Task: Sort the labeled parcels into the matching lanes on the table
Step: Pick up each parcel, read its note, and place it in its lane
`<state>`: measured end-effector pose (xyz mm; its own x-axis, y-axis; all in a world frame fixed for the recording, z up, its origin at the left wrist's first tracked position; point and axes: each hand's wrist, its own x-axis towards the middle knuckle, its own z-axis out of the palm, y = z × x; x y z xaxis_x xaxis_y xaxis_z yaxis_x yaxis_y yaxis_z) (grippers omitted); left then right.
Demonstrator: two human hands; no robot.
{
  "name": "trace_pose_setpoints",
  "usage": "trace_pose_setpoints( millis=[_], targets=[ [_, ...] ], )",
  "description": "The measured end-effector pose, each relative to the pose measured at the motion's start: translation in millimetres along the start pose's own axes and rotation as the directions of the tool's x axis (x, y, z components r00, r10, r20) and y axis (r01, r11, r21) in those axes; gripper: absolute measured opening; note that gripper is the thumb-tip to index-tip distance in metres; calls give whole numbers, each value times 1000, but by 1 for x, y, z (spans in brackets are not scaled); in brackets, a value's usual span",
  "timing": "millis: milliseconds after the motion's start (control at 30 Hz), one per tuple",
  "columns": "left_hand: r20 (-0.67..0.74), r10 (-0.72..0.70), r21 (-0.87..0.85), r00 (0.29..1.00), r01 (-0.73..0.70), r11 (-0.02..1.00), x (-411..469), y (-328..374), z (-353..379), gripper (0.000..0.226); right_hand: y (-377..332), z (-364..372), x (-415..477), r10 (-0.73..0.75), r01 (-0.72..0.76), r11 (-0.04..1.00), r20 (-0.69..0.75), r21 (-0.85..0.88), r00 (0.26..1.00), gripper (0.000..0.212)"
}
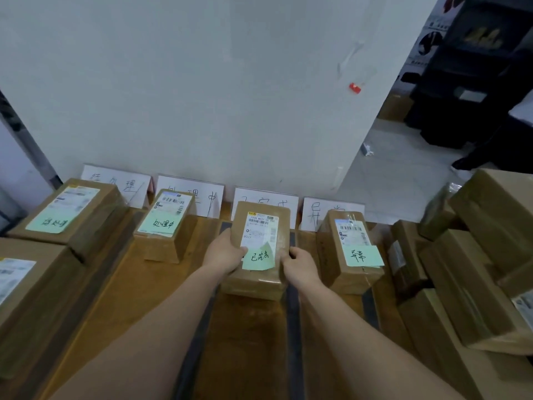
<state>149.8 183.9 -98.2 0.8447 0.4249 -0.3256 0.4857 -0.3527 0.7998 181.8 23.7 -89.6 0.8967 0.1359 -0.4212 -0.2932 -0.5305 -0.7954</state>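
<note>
Left hand (pixel 223 252) and right hand (pixel 300 265) grip my parcel (pixel 261 226) at 12 o'clock; pile (pixel 476 269) at 3 o'clock awaits sorting.

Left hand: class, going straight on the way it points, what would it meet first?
The left hand grips the parcel, so that comes first; beyond it, probably the white sign card, though depth is unclear.

I see brown cardboard parcels (pixel 253 281), each bearing a white shipping label (pixel 261 229) striped with black barcodes and a pale green note (pixel 258 259) in black handwriting. The table (pixel 245 342) is orange-brown wood, crossed by dark grey strips (pixel 292 327). White signs (pixel 265 196) carry black characters.
</note>
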Motion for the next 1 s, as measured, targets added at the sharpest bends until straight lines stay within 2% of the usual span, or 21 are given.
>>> trace_pose_setpoints(
  millis=[233,500,633,800,1000],
  targets=[
    [15,-4,93,1000,3,996,21,-6,10,41,2,6,16,31,-31,999,0,16,1000,23],
    [14,33,171,999,-35,985,29,-10,16,42,-3,2,11,11,-10,999,38,-38,999,30],
    [-32,78,220,996,-69,973,25,-8,19,41,-10,-8,-8,-54,56,994,28,-95,998,38],
    [-130,246,304,961,-198,932,-5,11,28,55,-16,-29,-38,-180,179,971,7,-158,984,43],
    [-82,399,467,913,-319,825,-64,44,44,63,-5,-59,-67,-370,346,888,-24,-305,929,43]
  ],
)
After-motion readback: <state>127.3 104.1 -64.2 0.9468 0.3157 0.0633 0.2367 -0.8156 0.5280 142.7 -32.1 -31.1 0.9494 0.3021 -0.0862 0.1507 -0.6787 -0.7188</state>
